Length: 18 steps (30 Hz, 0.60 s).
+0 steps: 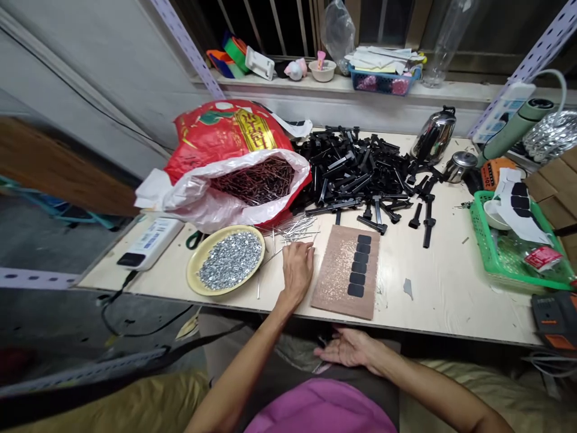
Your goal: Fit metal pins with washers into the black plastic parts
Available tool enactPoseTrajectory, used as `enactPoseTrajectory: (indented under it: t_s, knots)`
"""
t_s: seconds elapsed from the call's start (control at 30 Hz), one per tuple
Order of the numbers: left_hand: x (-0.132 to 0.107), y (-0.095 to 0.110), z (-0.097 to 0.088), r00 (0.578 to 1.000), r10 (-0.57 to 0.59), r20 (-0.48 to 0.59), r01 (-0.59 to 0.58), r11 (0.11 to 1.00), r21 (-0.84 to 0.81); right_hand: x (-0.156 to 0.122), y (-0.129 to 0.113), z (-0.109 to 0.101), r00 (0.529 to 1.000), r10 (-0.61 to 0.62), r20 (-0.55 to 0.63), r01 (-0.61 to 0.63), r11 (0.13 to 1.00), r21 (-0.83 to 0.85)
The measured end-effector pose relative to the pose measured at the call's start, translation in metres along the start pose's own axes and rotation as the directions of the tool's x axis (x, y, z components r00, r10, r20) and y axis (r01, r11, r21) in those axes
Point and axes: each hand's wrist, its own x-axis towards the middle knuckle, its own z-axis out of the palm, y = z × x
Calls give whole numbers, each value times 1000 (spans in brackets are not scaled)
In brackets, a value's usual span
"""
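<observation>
Hands well apart, left hand (297, 270) just beside a brown board (336, 282), fingers hiding anything beneath, right hand (347, 350) open, palm up, below the board

11 o'clock: red bag (198, 141), gold print, white bag (180, 204) inside | 2 o'clock: black plastic pieces (360, 174) | 3 o'clock: bright green lattice basket (478, 222) | 4 o'clock: brown board (331, 282), pale speckles, black pads (357, 278) | 6 o'clock: pink cloth (320, 409) | 8 o'clock: yellow plate (195, 270), silver bits (229, 260)

Gold characters on the red plastic bag (255, 129) are too blurred to read.
</observation>
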Motion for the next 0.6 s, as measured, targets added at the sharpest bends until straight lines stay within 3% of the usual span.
enactPoseTrajectory:
  t_s: [0.1, 0.17, 0.2, 0.23, 0.27, 0.3, 0.33, 0.37, 0.4, 0.43, 0.47, 0.5, 0.53, 0.6]
  knots:
    - [10, -1, 3, 999, -8, 47, 5, 998, 68, -20, 3, 9, 991, -50, 123, 53, 998, -28]
    - [19, 0, 7, 999, -16, 52, 11, 996, 88, -51, 3, 17, 955, -41, 294, 99, 978, -186]
    - [24, 0, 9, 999, -20, 43, 16, 995, 101, -68, -1, 22, 928, -66, 365, 184, 936, -298]
    - [29, -1, 10, 999, -24, 28, 21, 992, 121, -83, -10, 26, 906, -134, 401, 311, 853, -419]
    - [33, -2, 11, 1000, -30, 9, 28, 989, 146, -96, -24, 31, 881, -279, 382, 454, 726, -516]
    - [36, -3, 11, 999, -38, -16, 40, 985, 170, -105, -43, 35, 817, -452, 360, 571, 544, -615]
    - [39, -6, 10, 998, -45, -44, 53, 981, 189, -109, -65, 38, 701, -617, 359, 629, 298, -718]
    - [41, -8, 10, 996, -50, -72, 63, 978, 198, -108, -90, 42, 548, -739, 391, 598, 20, -801]
    - [43, -11, 9, 994, -50, -96, 68, 977, 200, -103, -117, 45, 403, -804, 436, 486, -215, -847]
    - [43, -14, 8, 993, -47, -113, 68, 978, 196, -95, -144, 48, 297, -830, 472, 318, -380, -869]
    - [44, -16, 7, 992, -41, -120, 64, 980, 189, -85, -169, 52, 247, -826, 507, 134, -488, -862]
    - [45, -18, 7, 992, -38, -119, 59, 982, 181, -75, -192, 56, 233, -808, 541, -30, -562, -826]
    - [46, -19, 7, 993, -38, -112, 57, 984, 170, -64, -212, 61, 248, -782, 571, -158, -614, -773]
    - [50, -18, 9, 995, -46, -91, 58, 990, 132, -46, -244, 71, 322, -740, 591, -313, -672, -671]
